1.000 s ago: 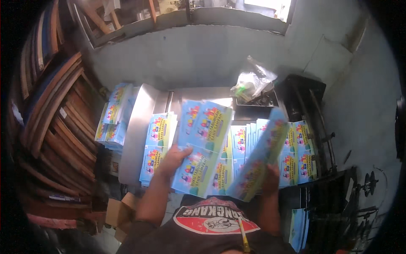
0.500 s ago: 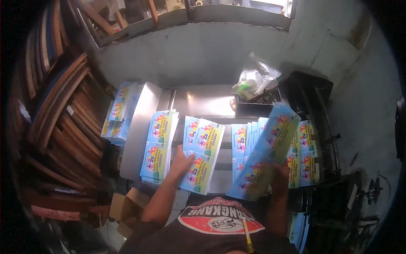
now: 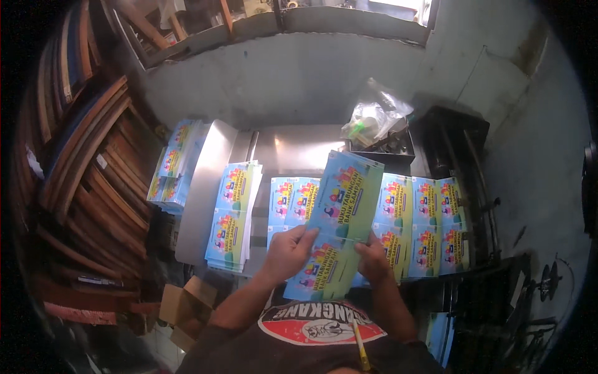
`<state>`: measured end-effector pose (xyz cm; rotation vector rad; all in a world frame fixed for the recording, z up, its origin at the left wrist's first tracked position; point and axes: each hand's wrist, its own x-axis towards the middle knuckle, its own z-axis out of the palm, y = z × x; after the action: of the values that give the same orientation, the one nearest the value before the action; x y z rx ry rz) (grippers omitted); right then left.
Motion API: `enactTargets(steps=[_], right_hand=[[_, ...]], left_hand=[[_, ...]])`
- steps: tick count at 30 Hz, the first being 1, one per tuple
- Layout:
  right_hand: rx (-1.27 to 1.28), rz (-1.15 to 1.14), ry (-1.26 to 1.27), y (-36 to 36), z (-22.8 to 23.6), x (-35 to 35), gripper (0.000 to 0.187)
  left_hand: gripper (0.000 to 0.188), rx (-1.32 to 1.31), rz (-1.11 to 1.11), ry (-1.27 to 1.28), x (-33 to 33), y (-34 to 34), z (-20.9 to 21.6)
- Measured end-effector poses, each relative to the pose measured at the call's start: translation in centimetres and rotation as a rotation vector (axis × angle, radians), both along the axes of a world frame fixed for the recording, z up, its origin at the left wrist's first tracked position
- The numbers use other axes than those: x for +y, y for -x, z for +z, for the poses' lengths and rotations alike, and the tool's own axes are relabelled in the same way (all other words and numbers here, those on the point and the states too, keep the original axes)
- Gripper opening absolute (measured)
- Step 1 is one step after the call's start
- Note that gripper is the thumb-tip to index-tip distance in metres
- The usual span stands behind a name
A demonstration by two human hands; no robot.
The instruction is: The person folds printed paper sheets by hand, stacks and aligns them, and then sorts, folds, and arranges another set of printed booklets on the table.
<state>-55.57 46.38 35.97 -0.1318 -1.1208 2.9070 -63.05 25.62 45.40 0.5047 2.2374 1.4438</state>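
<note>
In front of my chest, a small sheaf of printed cover sheets (image 3: 341, 202), blue and green with colourful cartoon figures, is held tilted between both hands. My left hand (image 3: 286, 252) is closed on its left edge, thumb on top. Closed on the right edge, near the middle, is my right hand (image 3: 375, 257). Under and behind the sheaf lie more sheets of the same print (image 3: 289, 194), partly covered by it. To the right, overlapping columns of these sheets (image 3: 427, 227) spread over the table; a stack (image 3: 229, 215) lies to the left.
A metal table (image 3: 280, 153) carries the sheets. At its back sits a dark box (image 3: 392, 156) with a clear plastic bag (image 3: 377, 115). Further left stands a taller pile (image 3: 177, 162). Wooden frames (image 3: 87, 162) crowd the left side; an opened cardboard box (image 3: 190, 308) is below.
My right hand has brought its sheets from the right to the middle. My left hand has shifted right and now grips the same sheaf.
</note>
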Motion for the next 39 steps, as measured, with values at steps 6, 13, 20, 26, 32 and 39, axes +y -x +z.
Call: enactTargets(steps=[6, 13, 20, 26, 32, 39], right_hand=[[0.047, -0.060, 0.130, 0.5, -2.8, -0.5, 0.055], [0.108, -0.159, 0.033, -0.8, -0.4, 2.7, 0.050], [-0.044, -0.124, -0.012, -1.2, -1.6, 1.6, 0.048], [-0.040, -0.014, 0.051, -0.5, -1.2, 0.0, 0.045], [-0.025, 0.051, 0.187, -0.2, -2.7, -0.6, 0.054], [0.013, 0.076, 0.199, 1.3, -6.5, -2.6, 0.063]], left_hand=[[0.025, 0.470, 0.219, -0.012, 0.0, -0.8, 3.7], [0.037, 0.235, 0.318, 0.258, -4.5, 6.2, -6.7], [0.041, 0.730, 0.224, 0.291, -0.7, 4.2, -6.4], [0.034, 0.073, 0.015, -0.105, 2.0, 0.6, -2.8], [0.030, 0.187, 0.132, -0.179, 2.1, -0.8, 1.6], [0.029, 0.816, 0.034, 0.094, 2.7, -1.8, 2.7]])
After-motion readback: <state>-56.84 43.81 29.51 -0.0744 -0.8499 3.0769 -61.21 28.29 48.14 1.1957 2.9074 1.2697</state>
